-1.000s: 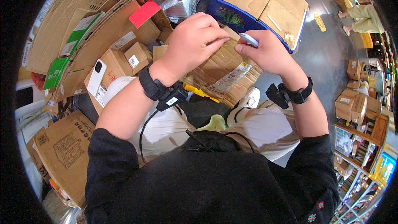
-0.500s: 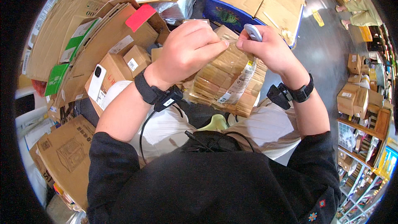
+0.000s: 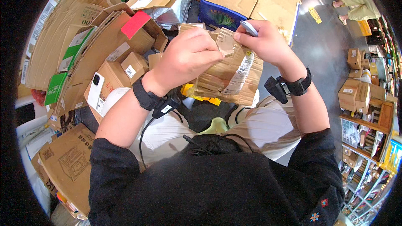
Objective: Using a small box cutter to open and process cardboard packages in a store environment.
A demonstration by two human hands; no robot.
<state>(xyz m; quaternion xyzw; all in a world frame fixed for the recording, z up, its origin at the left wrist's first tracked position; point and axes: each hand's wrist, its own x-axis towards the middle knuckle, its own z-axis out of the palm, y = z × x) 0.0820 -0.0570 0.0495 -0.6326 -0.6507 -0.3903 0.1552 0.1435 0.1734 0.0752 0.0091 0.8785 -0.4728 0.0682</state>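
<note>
A cardboard package (image 3: 228,75), creased and wrapped in clear tape with a white label, is held above my lap. My left hand (image 3: 184,56) is closed in a pinch at its upper left edge; what lies between the fingertips, tape or cardboard, is hidden. At the upper right edge, my right hand (image 3: 268,44) grips a small light-grey tool with a rounded end (image 3: 248,28); its working end is out of sight. The thumb of that hand lies close to the package's top edge, where a paler piece of cardboard stands up.
Yellow material (image 3: 201,96) lies below the package. To the left are stacked flattened cartons (image 3: 104,37) and a white phone (image 3: 96,90) on a box. A large blue-sided carton (image 3: 247,0) stands ahead. Boxes and shelves (image 3: 364,142) line the right; a person (image 3: 362,6) stands farther off.
My left hand has come down and away from the right thumb. The package's lower edge has risen, uncovering the yellow material, and pale cardboard shows at its top.
</note>
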